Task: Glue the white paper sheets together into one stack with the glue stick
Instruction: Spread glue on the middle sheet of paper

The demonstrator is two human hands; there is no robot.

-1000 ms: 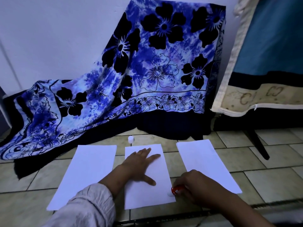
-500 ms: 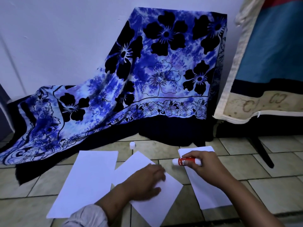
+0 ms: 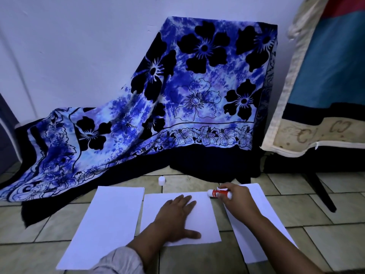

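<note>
A: Head view, nearest first: a pale sleeve point(image 3: 122, 260) at the bottom edge, then the left hand point(image 3: 175, 216) lying flat on the middle sheet point(image 3: 205, 224), fingers spread, pinning it to the tiled floor point(image 3: 325, 244). Nothing is pinched there.

B: And the other hand?

A: The right hand point(image 3: 237, 200) has its grip closed around the glue stick point(image 3: 219, 194), which lies nearly level, white tip pointing left, right at the far right corner of that middle sheet. Whether the tip touches the paper I cannot tell.

B: The other papers?

A: The left sheet point(image 3: 106, 224) lies just beside the middle one and seems to overlap its edge slightly. The right sheet point(image 3: 262, 214) lies partly under the right forearm. None looks stacked yet, so I judge the gluing is in its early part.

B: How will they handle?

A: Thin, light and floppy, I'd say; a sheet will slide on the tile and buckle under the stick unless held flat, as the left palm does now. Lift one by a corner or edge. The stick is small and rigid, best held round its barrel.

B: Farther back?

A: A white cap point(image 3: 161, 180) stands on the floor beyond the sheets, and behind it a blue flowered cloth point(image 3: 177, 107) drapes against the wall.
</note>
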